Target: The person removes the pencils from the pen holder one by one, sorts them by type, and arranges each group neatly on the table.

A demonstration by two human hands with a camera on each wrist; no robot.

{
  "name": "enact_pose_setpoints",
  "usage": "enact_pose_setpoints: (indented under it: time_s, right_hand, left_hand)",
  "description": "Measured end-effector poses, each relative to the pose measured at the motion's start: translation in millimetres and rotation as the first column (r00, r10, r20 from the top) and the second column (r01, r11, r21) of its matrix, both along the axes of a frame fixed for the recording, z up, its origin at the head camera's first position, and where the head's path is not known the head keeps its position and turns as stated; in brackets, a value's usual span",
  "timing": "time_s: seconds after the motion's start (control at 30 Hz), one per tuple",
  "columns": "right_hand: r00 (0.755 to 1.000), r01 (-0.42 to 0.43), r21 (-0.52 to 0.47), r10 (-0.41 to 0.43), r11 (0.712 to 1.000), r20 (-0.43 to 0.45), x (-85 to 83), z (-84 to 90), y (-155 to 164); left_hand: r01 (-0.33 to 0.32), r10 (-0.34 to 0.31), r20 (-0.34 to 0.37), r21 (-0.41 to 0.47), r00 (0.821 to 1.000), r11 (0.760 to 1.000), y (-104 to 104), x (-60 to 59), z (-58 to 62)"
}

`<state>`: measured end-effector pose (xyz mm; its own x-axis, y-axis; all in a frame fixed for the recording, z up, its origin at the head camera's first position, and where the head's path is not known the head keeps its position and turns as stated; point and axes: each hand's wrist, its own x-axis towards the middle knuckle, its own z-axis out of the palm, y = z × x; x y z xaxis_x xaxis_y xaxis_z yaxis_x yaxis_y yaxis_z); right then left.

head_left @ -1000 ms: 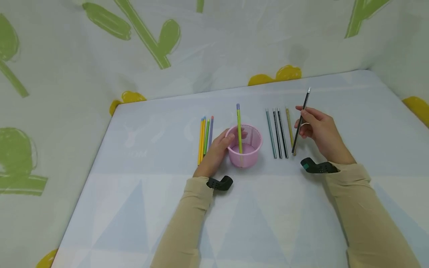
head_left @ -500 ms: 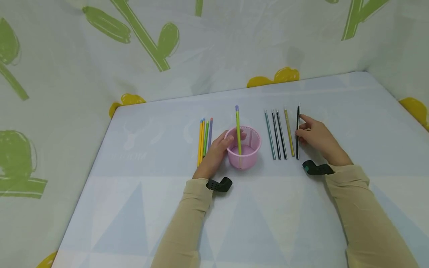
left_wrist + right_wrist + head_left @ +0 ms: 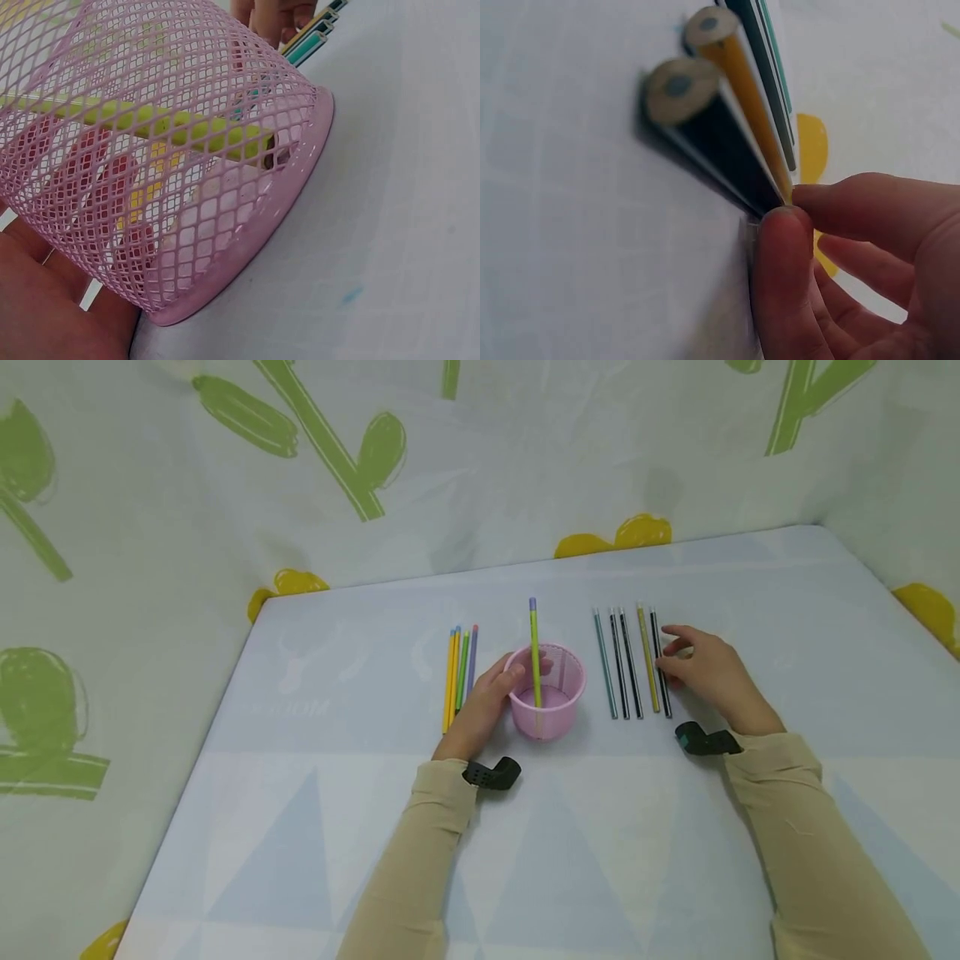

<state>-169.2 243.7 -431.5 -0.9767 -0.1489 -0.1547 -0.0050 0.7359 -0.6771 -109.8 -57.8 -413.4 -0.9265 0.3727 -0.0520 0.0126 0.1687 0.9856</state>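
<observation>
My left hand (image 3: 486, 695) grips the side of a pink mesh cup (image 3: 551, 693) standing on the table; a green pencil (image 3: 535, 647) with a purple end leans inside it. The left wrist view shows the cup (image 3: 187, 165) close up, with the green pencil (image 3: 165, 127) behind the mesh. Right of the cup several dark pencils lie side by side. My right hand (image 3: 667, 650) rests by the row's right end. Its fingertips (image 3: 780, 225) touch the outermost black pencil (image 3: 661, 664), which lies against a yellow pencil (image 3: 647, 658). That black pencil (image 3: 705, 127) is flat on the table.
Several coloured pencils (image 3: 459, 672) lie in a bundle left of the cup. The pale blue table (image 3: 600, 843) meets a cloth backdrop with green and yellow prints (image 3: 337, 460) at its far edge and both sides. A black wrist mount sits on each sleeve.
My right hand lowered the black pencil from a tilted hold in the air onto the table, then slid it left against the yellow pencil. The left hand and cup stayed put.
</observation>
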Motion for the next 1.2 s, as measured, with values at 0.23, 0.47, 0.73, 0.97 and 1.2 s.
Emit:
enact_pose_setpoints:
  time_s: [0.23,0.47,0.73,0.97,1.2]
  right_hand:
    - [0.998,0.044,-0.043,-0.045,0.998,-0.034,0.9,-0.2,2]
    - [0.993,0.072,-0.15,-0.085,0.986,-0.08,5.2,5.6,-4]
    - [0.982,0.009,-0.256,-0.057,0.967,-0.181,5.7,6.0,-20]
    - [0.975,-0.108,-0.354,0.03,0.929,-0.218,6.6,9.0,-33]
    - [0.968,-0.212,-0.448,0.123,0.869,-0.219,14.9,17.6,-47]
  left_hand:
    - [0.002,-0.002,-0.006,0.001,1.0,1.0,2,-2.7,0.3]
    - [0.004,-0.004,0.0,0.018,1.0,1.0,4,-4.8,-5.4]
    - [0.014,-0.014,-0.019,0.019,1.0,1.0,6,-5.1,-0.8]
    - [0.018,-0.017,-0.045,0.015,0.999,1.0,6,-5.9,-0.4]
    - [0.022,-0.022,-0.028,0.005,0.999,1.0,6,-5.8,0.3]
